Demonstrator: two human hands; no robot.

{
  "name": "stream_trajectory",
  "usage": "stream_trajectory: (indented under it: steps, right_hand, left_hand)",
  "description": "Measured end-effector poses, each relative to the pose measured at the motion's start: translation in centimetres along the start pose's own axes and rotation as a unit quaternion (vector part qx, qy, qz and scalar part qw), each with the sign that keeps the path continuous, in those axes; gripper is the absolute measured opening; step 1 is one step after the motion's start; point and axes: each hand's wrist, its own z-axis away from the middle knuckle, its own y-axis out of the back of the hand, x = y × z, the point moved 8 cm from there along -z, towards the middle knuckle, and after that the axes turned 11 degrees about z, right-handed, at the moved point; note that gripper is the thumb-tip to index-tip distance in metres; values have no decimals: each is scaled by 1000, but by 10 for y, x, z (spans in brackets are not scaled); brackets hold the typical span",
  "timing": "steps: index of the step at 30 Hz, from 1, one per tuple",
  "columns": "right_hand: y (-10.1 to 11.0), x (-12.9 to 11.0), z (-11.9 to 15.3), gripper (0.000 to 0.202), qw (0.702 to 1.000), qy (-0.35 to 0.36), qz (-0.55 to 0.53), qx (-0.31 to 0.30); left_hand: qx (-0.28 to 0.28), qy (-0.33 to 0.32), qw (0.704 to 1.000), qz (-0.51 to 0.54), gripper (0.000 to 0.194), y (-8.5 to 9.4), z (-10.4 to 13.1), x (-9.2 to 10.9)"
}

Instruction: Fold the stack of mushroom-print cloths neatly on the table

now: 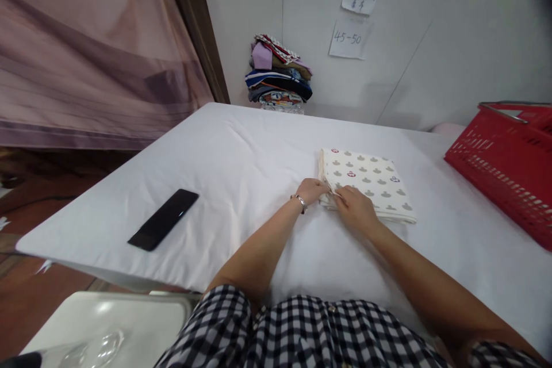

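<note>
A folded cream cloth (366,175) with grey and red printed motifs lies flat on the white-covered table (207,184). At its near left corner, my left hand (312,188) is closed, pinching the layered edge. Right beside it, my right hand (354,207) also grips that edge, with its fingers bent over the corner. The fingertips of both hands almost meet, and a bit of cloth edge shows between them. A metal bracelet circles my left wrist.
On the left part of the table lies a black phone (164,219). A red plastic basket (509,167) stands at the right. Beyond the far edge rises a stack of folded fabrics (279,72) against the wall. A white stool-like surface (112,322) sits at lower left.
</note>
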Motion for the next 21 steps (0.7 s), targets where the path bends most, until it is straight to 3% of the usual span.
stream_trajectory:
  steps: [6,10,16,21]
  right_hand:
    - [0,25,-1,24,982,-106,-155,14]
    - [5,24,1,25,978,-112,-173,40]
    - [6,17,-1,25,985,-88,-140,43]
    - [-4,-1,-2,22,999,-29,5,16]
  left_hand:
    - [42,-3,995,-89,19,11,0,2]
    - [16,3,985,-169,29,3,2,4]
    - [14,23,990,-139,18,-2,4,-1]
    - [13,18,998,-60,17,2,-1,-6]
